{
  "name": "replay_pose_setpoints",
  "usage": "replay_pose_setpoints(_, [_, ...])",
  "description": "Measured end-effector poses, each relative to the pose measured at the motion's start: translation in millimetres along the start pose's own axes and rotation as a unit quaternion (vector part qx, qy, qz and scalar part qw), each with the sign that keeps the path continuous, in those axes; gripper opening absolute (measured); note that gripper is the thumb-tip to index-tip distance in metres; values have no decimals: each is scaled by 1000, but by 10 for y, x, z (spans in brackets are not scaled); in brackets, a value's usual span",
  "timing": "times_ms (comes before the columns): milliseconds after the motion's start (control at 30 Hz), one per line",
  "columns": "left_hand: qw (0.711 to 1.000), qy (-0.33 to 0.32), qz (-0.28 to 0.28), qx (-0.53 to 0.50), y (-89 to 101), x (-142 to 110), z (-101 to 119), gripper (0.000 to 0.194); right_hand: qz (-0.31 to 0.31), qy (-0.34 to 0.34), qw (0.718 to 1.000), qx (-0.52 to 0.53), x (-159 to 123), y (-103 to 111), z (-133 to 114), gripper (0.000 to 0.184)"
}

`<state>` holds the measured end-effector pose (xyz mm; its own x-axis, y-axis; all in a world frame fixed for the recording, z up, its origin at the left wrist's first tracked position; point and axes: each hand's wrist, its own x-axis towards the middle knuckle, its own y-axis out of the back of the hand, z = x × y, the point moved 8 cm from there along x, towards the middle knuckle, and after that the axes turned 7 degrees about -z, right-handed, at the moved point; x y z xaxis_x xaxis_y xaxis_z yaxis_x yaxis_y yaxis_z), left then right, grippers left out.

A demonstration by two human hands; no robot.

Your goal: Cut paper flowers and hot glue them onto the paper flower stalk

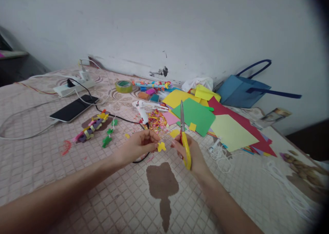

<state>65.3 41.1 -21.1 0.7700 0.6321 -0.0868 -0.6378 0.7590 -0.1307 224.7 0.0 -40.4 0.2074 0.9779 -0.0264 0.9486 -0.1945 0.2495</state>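
Between the thumb and fingers of my left hand (pixel 144 143) is a small yellow paper flower (pixel 161 146). My right hand (pixel 191 155) is closed around the yellow handles of a pair of scissors (pixel 187 150), whose metal blades point up and away from me and look closed. The scissors are apart from the flower. Just beyond my hands lie a pile of coloured paper scraps (pixel 155 121) and a white glue gun (pixel 142 110). A small yellow paper square (pixel 192 126) rests on a green sheet (pixel 195 115) past the scissors.
At left are a phone (pixel 74 109), a power strip (pixel 74 85) with cables, and strung paper flowers (pixel 92 127). Yellow tape (pixel 123 86) sits farther back. On the right are red paper (pixel 236 121), white string (pixel 221 155) and a blue bag (pixel 244 90) against the wall.
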Motion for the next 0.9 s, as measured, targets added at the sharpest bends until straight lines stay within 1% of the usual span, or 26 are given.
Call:
replay_pose_setpoints(67, [1000, -5, -1, 10, 8, 0, 10, 17, 37, 33, 990, -130, 85, 199, -18, 26])
replay_pose_setpoints(100, [1000, -6, 0, 20, 13, -1, 10, 17, 55, 41, 976, -206, 122, 293, -23, 24])
replay_pose_setpoints(167, [999, -5, 0, 47, 23, -2, 4, 17, 76, 33, 940, -330, 190, 449, 3, 22])
replay_pose_setpoints(233, [997, -1, -2, 74, 32, 0, -14, 18, 85, 21, 907, -411, 243, 565, 37, 25])
replay_pose_setpoints(300, [995, 2, 0, 95, 48, 5, -32, 18, 95, 17, 882, -461, 278, 648, 61, 31])
replay_pose_setpoints(400, [993, 5, 3, 117, 68, 13, -52, 16, 103, 17, 861, -497, 311, 732, 100, 37])
replay_pose_setpoints(533, [992, 11, 8, 128, 71, 18, -50, 16, 95, 29, 839, -535, 335, 800, 142, 37])
replay_pose_setpoints(633, [993, 9, 12, 120, 65, 16, -31, 18, 103, 30, 834, -542, 306, 833, 93, 32])
replay_pose_setpoints(700, [993, -1, 17, 118, 60, 13, -18, 18, 127, 57, 837, -529, 232, 786, -50, 28])
replay_pose_setpoints(733, [992, -8, 20, 121, 59, 11, -15, 18, 136, 81, 849, -504, 179, 724, -143, 26])
replay_pose_setpoints(767, [992, -16, 23, 126, 58, 9, -14, 17, 133, 110, 871, -461, 119, 634, -235, 24])
replay_pose_setpoints(800, [991, -25, 27, 132, 58, 7, -15, 16, 96, 135, 905, -393, 71, 498, -295, 23])
replay_pose_setpoints(833, [989, -34, 30, 139, 56, 5, -19, 16, 32, 139, 941, -307, 35, 326, -312, 23])
replay_pose_setpoints(867, [988, -41, 29, 143, 49, 5, -27, 15, -50, 127, 965, -225, -5, 120, -304, 23])
replay_pose_setpoints(900, [988, -47, 24, 144, 35, 5, -37, 15, -114, 115, 974, -159, -57, -67, -301, 23])
